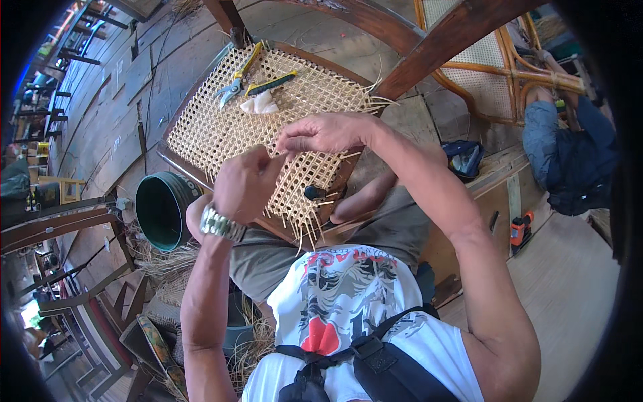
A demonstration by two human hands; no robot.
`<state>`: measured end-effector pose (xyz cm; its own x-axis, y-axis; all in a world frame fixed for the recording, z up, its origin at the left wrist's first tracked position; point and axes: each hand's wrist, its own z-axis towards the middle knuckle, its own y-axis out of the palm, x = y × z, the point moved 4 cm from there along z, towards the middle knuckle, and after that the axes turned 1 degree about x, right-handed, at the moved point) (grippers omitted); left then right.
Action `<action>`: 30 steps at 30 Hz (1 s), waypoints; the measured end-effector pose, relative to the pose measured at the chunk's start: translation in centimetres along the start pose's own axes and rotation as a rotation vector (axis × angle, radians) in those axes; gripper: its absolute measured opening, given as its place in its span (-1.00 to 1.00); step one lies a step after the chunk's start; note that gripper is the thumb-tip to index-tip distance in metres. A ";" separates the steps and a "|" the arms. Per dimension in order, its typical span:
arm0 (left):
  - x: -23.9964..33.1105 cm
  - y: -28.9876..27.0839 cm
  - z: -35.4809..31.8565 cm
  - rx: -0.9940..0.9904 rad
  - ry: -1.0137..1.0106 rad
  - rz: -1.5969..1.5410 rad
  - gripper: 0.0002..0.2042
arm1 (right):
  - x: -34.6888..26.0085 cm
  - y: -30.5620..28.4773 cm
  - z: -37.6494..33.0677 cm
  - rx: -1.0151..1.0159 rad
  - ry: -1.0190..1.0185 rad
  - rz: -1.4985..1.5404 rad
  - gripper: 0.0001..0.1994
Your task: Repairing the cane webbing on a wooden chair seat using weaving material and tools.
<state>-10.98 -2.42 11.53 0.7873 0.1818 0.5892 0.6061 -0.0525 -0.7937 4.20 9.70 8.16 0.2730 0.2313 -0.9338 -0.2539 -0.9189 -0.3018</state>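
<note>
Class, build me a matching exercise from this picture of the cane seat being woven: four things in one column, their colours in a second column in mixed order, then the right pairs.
Things
1. pliers lying on the cane seat
2. bucket beside the person's knee
3. wristwatch on the left hand
4. power tool on the floor at right

Colours
A. dark green
B. orange and black
C. yellow handles
D. silver

Pairs: 1-C, 2-A, 3-D, 4-B
</note>
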 end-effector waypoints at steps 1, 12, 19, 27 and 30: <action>-0.3 -0.4 0.0 0.003 -0.001 0.000 -0.67 | 0.7 0.6 0.3 -0.151 0.074 0.145 -0.63; -3.6 7.2 3.2 -0.281 -0.217 -0.115 -0.68 | 5.2 -1.6 -0.8 0.276 0.190 -0.227 -0.83; -1.6 7.8 5.3 -0.267 -0.111 0.296 -0.68 | 4.5 -1.8 -1.4 0.338 0.198 -0.372 -0.88; 1.2 8.2 5.8 -0.320 -0.100 0.430 -0.70 | 3.1 -2.3 -2.0 0.417 0.170 -0.433 -0.90; 1.1 9.1 4.7 -0.191 -0.054 0.354 -0.77 | 3.2 -2.1 -1.7 0.427 0.139 -0.520 -0.91</action>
<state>-5.17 1.88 4.25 0.9469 0.1712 0.2720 0.3132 -0.3018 -0.9005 7.22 11.85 6.11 0.5679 0.5387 -0.6223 -0.3931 -0.4867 -0.7801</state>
